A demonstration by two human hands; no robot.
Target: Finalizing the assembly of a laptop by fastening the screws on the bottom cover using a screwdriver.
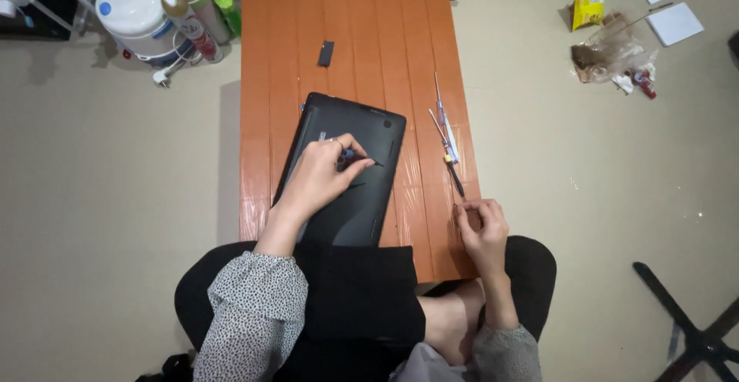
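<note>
On the laptop, left hand pinches a screwdriver.

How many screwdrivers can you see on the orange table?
3: two slim screwdrivers lie loose right of the black laptop, one small one in the left hand. The right hand may hide more.

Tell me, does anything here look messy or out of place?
Yes. The black laptop lies underside up and askew on the orange table, its near end overhanging the edge. Crumpled wrappers and paper sheets litter the floor at upper right.
</note>
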